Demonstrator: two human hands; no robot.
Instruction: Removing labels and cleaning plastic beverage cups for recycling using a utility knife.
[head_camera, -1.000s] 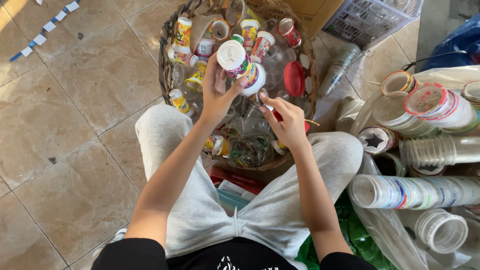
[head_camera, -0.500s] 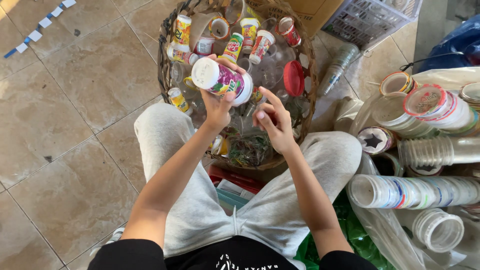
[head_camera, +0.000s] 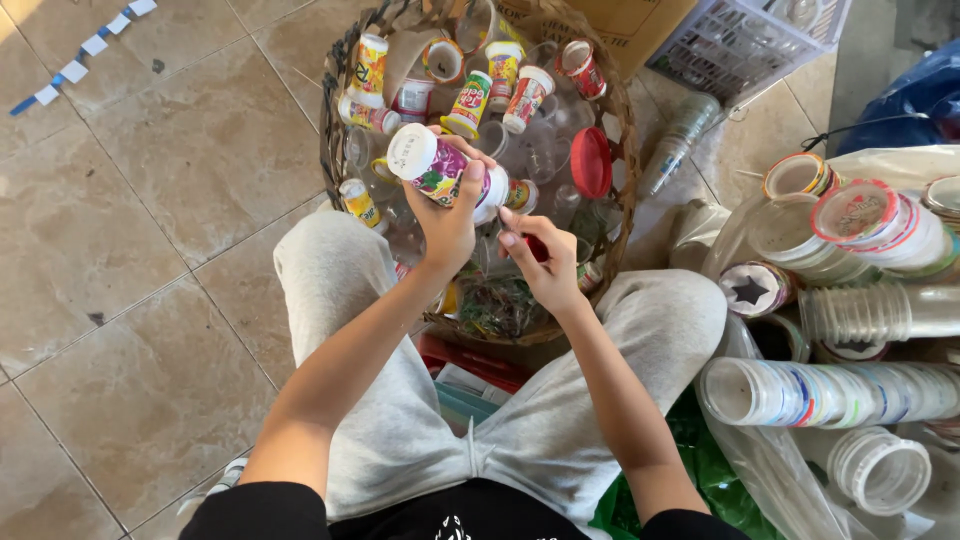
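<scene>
Left hand (head_camera: 450, 215) gripping a printed cup (head_camera: 440, 172) at centre — right hand (head_camera: 545, 265) pinching something red; basket (head_camera: 625, 150) still heaped, stacks (head_camera: 830, 392) lower right.

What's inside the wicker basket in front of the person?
The wicker basket holds printed plastic cups, clear cups and a red lid. The left hand holds one cup above it; the right hand hovers beside. The basket's bottom is covered.

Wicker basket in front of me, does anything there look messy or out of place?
Yes. The cups in the wicker basket lie jumbled at all angles, while those at the right sit nested in neat stacks. One clear cup stack lies outside on the floor.
</scene>
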